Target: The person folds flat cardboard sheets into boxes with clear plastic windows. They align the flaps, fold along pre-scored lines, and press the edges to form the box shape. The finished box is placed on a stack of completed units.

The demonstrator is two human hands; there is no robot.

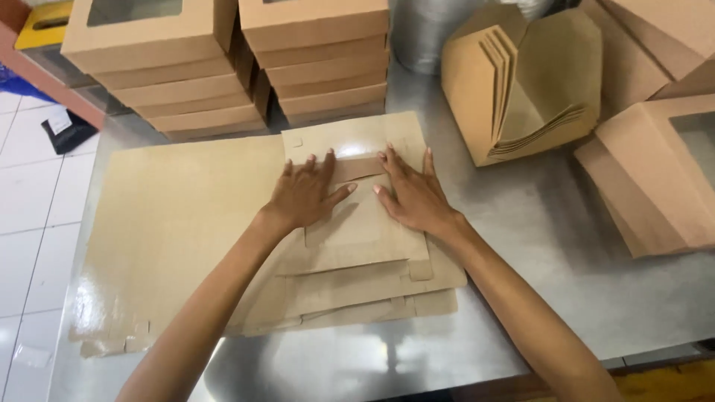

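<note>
A flat brown cardboard box blank (357,223) lies on top of a small pile of similar blanks (387,294) on a steel table (551,246). My left hand (302,193) presses flat on the blank's left half, fingers spread. My right hand (413,195) presses flat on its right half, fingers apart. A folded flap of the blank (357,170) shows between the two hands. Neither hand grips anything.
A large brown cardboard sheet (171,223) lies under the pile at the left. Two stacks of folded window boxes (171,82) (324,67) stand at the back. A bundle of nested open boxes (521,82) sits at the back right, more boxes (655,179) at the right edge. White tiled floor (30,216) is left.
</note>
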